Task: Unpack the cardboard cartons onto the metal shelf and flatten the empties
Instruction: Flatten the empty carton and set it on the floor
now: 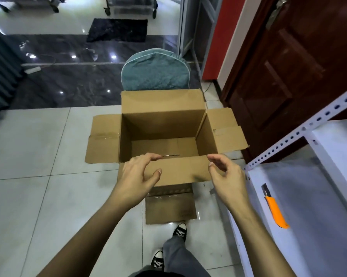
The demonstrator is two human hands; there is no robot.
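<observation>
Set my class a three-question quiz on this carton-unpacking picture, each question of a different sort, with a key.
1. True or false: the carton holds goods.
2. The orange knife lies: A on the floor; B on the metal shelf; C inside the carton.
3. Which carton flap are the left hand and right hand nearest?
Key: 1 false; 2 B; 3 the near flap, on the person's side.

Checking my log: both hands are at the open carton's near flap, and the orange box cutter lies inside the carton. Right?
No. The head view shows the orange box cutter lying on the metal shelf, not inside the carton. The left hand and right hand are at its near flap.
</observation>
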